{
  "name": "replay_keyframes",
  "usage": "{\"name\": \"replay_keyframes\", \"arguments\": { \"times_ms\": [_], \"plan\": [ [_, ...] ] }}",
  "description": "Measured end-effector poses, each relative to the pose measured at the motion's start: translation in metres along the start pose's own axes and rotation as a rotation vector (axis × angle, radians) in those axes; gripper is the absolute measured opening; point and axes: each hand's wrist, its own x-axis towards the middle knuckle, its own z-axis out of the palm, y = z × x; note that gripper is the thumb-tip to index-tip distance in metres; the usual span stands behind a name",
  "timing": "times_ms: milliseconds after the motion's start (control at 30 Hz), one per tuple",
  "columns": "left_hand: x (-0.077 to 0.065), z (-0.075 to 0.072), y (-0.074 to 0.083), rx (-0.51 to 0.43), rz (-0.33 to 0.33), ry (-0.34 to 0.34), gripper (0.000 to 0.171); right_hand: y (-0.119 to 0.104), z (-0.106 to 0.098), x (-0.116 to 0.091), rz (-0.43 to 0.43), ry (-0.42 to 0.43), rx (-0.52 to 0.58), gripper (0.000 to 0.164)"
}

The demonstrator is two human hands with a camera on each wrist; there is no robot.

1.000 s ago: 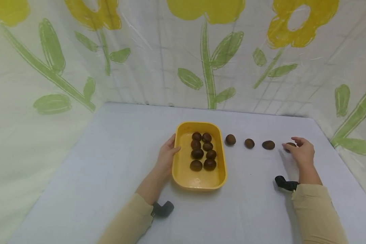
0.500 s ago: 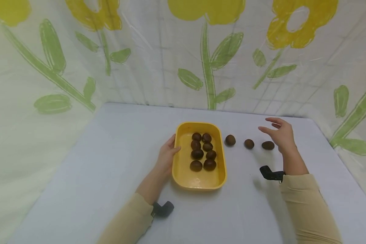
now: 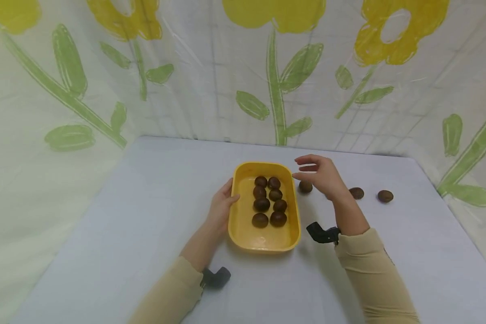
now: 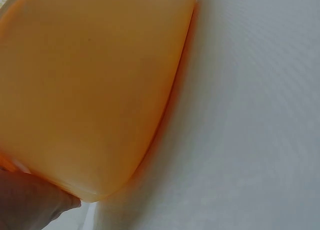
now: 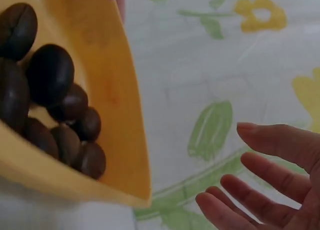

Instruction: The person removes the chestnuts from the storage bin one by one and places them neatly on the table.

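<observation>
My left hand (image 3: 218,207) grips the left side of a yellow plastic tray (image 3: 243,238), thumb over its rim. Several dark brown, egg-shaped, nut-like things (image 3: 261,204) lie inside in two columns. In the left wrist view the tray's smooth outer surface (image 4: 95,89) fills much of the picture. Just right of the tray's upper right rim, my right hand (image 3: 324,177) hovers with fingers spread and nothing between them, as the right wrist view also shows. Below its fingertips one brown nut-like thing (image 3: 305,187) sits on the table, partly covered.
Farther right on the white table (image 3: 146,202) lie a brown oval (image 3: 356,193), partly behind the right arm, and another brown oval (image 3: 385,196). A curtain (image 3: 194,90) with printed flowers hangs behind the table's back edge.
My right hand has let go of the rightmost brown oval, lifted and swept left to the tray's edge. That oval stays on the table. My left hand and the tray keep their place.
</observation>
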Motion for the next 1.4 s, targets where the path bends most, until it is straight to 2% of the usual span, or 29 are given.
{"name": "replay_keyframes", "arguments": {
  "times_ms": [267, 500, 867, 1000, 1167, 1400],
  "plan": [
    [0.0, 0.0, 0.0, 0.017, 0.004, 0.0, 0.061, -0.017, 0.041, 0.001, -0.06, -0.187, 0.001, 0.039],
    [0.001, 0.0, 0.001, 0.007, 0.009, -0.009, 0.06, -0.02, 0.065, 0.003, -0.129, -0.353, -0.119, 0.031],
    [0.003, -0.001, 0.0, 0.004, 0.008, -0.021, 0.061, -0.021, 0.082, 0.006, -0.112, -0.626, -0.311, 0.022],
    [0.004, -0.001, 0.0, -0.001, 0.002, -0.018, 0.06, -0.022, 0.085, 0.006, -0.154, -0.704, -0.369, 0.025],
    [0.004, -0.002, 0.001, -0.006, -0.001, -0.022, 0.06, -0.024, 0.089, 0.006, -0.265, -0.804, -0.444, 0.029],
    [0.004, -0.002, -0.002, -0.018, 0.001, -0.017, 0.06, -0.024, 0.096, 0.005, -0.307, -0.89, -0.53, 0.038]
  ]
}}
